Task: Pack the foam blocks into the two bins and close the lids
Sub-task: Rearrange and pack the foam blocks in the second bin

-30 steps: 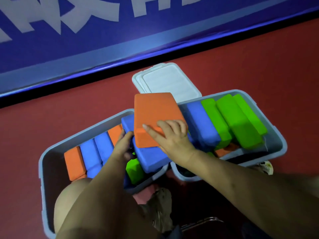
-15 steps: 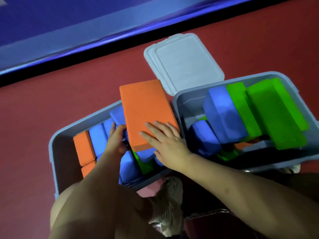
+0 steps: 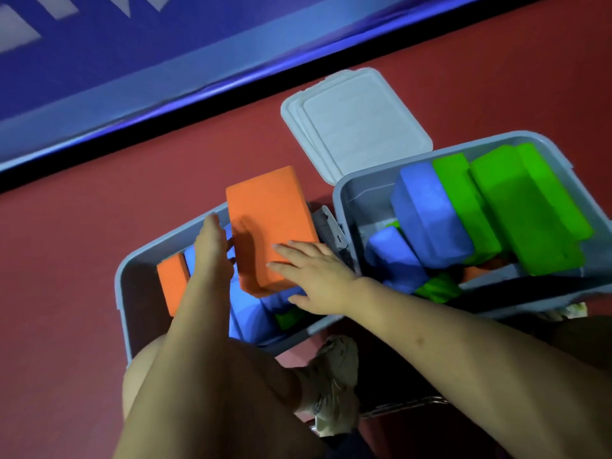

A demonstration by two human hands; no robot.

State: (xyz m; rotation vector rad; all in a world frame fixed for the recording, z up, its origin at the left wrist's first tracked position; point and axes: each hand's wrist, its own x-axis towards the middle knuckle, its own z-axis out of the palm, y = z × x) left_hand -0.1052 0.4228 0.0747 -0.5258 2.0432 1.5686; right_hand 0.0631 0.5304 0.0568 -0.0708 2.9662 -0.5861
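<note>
Two grey bins stand side by side on the red floor. The left bin (image 3: 123, 286) holds orange, blue and green foam blocks. On top of them lies a large orange block (image 3: 268, 220), tilted. My right hand (image 3: 318, 276) rests flat on its near end with straight fingers. My left hand (image 3: 212, 250) reaches into the left bin at the block's left side, fingers extended; whether it grips anything is hidden. The right bin (image 3: 351, 193) is filled with blue (image 3: 427, 213) and green blocks (image 3: 523, 210). Grey lids (image 3: 357, 127) lie stacked on the floor behind the bins.
A blue wall banner (image 3: 132, 61) with a dark baseboard runs behind the bins. My knee (image 3: 231, 392) and a pale shoe (image 3: 334, 385) are in front of the bins. Open red floor (image 3: 66, 260) lies to the left.
The orange block has shifted further onto the left bin, away from the right one. My left hand rose from among the blocks to the orange block's left side. The view swung.
</note>
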